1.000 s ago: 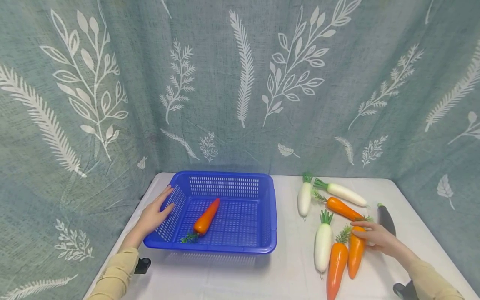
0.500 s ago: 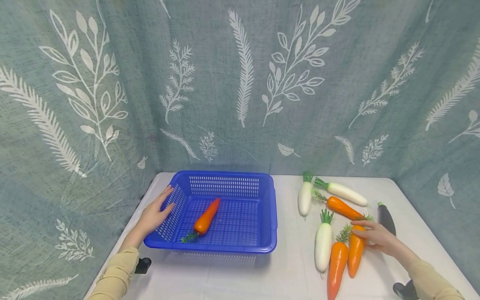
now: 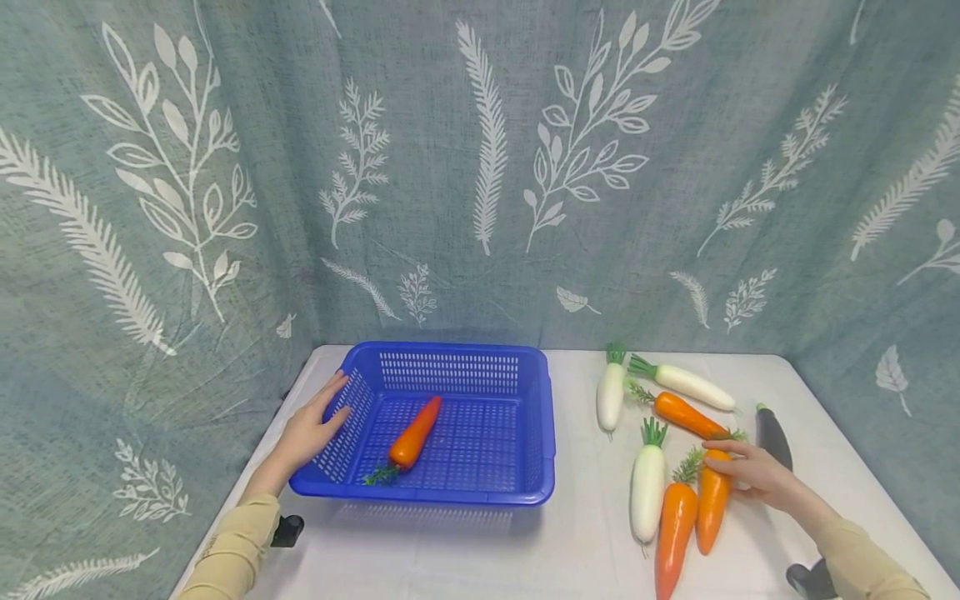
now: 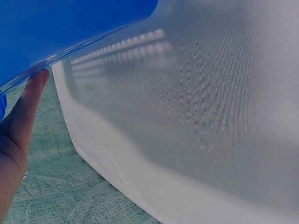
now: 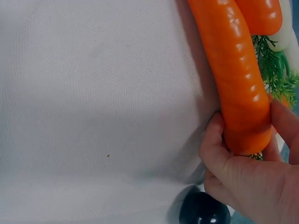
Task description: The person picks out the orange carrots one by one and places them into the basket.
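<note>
My left hand [image 3: 307, 429] rests at the left rim of a blue plastic basket [image 3: 495, 498], its fingers extended and thumb spread. In the left wrist view a straight finger [image 4: 32, 100] touches the rim's edge. One carrot [image 3: 415, 433] lies inside, leafy end toward me. On the right, my right hand [image 3: 761, 477] pinches the thick top end of an orange carrot [image 3: 712, 508] with thumb and fingers on either side. That carrot [image 5: 238, 79] points away from the hand in the right wrist view, and its green top is mostly hidden.
Beside the held carrot lie another carrot [image 3: 675, 533] and a white radish [image 3: 647, 496]. Farther back are two more white radishes, one upright in view [image 3: 611, 400] and one slanted [image 3: 693, 387], plus a carrot [image 3: 686, 415]. A dark eggplant [image 3: 772, 437] lies behind the right hand.
</note>
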The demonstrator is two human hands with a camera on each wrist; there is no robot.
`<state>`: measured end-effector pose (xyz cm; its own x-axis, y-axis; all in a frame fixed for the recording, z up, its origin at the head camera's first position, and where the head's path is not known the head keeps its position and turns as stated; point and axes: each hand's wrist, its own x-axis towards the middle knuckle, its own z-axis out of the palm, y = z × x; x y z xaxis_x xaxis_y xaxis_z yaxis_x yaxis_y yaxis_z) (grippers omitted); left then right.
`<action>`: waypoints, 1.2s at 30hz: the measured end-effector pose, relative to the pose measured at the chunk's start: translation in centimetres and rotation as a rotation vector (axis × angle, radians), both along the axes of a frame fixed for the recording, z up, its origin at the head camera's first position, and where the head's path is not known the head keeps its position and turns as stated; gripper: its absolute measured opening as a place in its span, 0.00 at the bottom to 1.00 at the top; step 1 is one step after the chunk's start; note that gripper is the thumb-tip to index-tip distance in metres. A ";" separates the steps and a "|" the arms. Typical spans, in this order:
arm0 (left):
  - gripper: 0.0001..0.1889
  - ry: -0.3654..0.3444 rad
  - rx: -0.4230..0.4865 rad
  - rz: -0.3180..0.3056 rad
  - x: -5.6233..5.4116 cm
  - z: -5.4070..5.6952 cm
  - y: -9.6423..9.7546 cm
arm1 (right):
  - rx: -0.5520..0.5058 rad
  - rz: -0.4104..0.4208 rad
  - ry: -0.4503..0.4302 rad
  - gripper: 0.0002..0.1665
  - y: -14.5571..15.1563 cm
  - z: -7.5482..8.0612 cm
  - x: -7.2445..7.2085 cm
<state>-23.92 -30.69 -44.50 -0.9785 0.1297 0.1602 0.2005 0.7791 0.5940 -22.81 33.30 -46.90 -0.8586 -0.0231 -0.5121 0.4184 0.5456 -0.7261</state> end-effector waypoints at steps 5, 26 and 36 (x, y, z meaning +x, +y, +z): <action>0.29 -0.003 -0.001 0.000 0.0 0.0 0.0 | -0.004 -0.010 0.006 0.38 0.0 0.0 0.0; 0.29 0.002 0.005 -0.011 -0.1 -0.3 -0.1 | -0.013 -0.034 0.052 0.35 0.7 0.9 0.4; 0.29 -0.017 0.012 -0.006 -0.2 -0.2 -0.2 | -0.060 -0.038 0.073 0.38 1.2 1.9 0.2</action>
